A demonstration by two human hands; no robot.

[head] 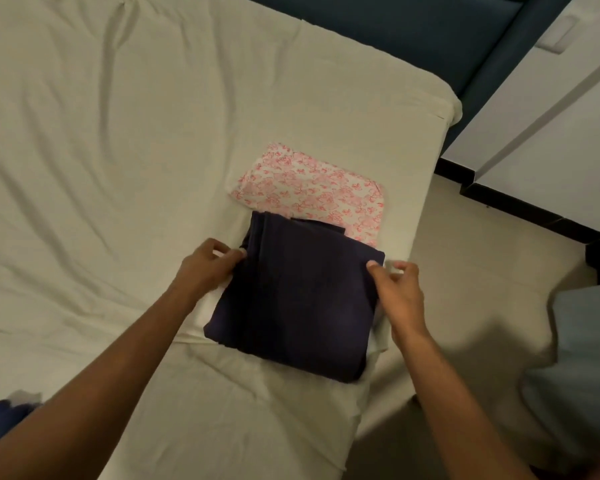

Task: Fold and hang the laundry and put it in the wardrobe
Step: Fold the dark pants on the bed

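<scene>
Left hand (210, 263) pinching navy garment (298, 299) (folded), right hand (397, 289) pinching opposite edge

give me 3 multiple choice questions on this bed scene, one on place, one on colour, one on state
1. Where does the floral cloth lie relative to the navy garment?
A. beyond it, partly under its far edge
B. on top of it
C. on the floor

2. What colour is the print on the floral cloth?
A. green
B. pink
C. yellow

3. What state is the navy garment in?
A. on a hanger
B. spread out flat
C. folded into a rectangle on the bed

Key: 1 A, the navy far edge overlaps it. 2 B, pink flowers on white. 3 C, layered edges show, with the left hand and right hand at its sides.
</scene>
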